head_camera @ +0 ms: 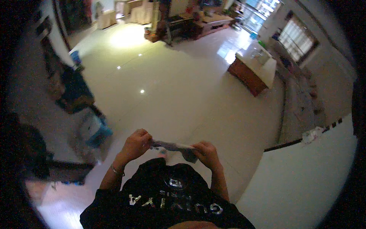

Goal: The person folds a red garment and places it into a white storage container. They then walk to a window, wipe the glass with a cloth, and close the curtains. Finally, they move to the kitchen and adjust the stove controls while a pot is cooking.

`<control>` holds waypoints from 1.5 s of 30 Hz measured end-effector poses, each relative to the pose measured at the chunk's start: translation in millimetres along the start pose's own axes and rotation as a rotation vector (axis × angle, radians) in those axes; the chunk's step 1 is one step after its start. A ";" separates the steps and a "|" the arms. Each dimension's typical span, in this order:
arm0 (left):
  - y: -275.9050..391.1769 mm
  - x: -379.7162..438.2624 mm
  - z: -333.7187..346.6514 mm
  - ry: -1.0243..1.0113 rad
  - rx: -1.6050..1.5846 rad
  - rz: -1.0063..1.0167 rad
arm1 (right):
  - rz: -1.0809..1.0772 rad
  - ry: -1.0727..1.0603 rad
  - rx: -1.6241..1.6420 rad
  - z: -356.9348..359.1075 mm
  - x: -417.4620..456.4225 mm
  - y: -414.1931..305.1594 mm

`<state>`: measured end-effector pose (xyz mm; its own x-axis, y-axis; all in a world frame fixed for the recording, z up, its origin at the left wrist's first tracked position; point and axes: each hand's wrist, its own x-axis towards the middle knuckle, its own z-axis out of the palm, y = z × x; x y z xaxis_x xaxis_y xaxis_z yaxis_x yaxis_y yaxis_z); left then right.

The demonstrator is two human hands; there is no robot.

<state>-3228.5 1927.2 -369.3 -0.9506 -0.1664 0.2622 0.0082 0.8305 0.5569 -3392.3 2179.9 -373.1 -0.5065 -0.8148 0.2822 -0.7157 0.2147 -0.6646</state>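
A light grey piece of cloth [171, 146] is stretched between my two hands, in front of my dark shirt. My left hand [138, 144] grips one end of it. The other end is pinched in my right hand [206, 153], and a darker flap of the cloth hangs below those fingers. Just beneath the cloth, part of a foot [163, 153] shows above the shirt's edge. Blur hides the weave and exact kind of the cloth.
Glossy tiles [177, 94] cover the floor ahead. A wooden table with a pale top [254, 65] stands to the right, near a sofa [297, 83]. A white panel [303, 177] rises close on my right. Blue items [100, 133] lie at left.
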 end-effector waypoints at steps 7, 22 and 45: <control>-9.7 218.1 32.5 -0.109 -0.042 0.268 | 0.228 0.149 -0.222 -79.2 73.1 99.6; -53.9 587.1 141.0 -0.071 -0.113 0.141 | 0.457 0.163 -0.016 -213.3 311.3 398.0; -184.5 1110.9 217.8 -0.308 -0.150 0.533 | 0.801 0.305 1.469 -285.9 773.8 675.7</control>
<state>-4353.6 1704.9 -352.5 -0.8494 0.4287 0.3080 0.5275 0.6696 0.5228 -4405.3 1848.5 -406.0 -0.6848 -0.5951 -0.4206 0.6727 -0.2944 -0.6788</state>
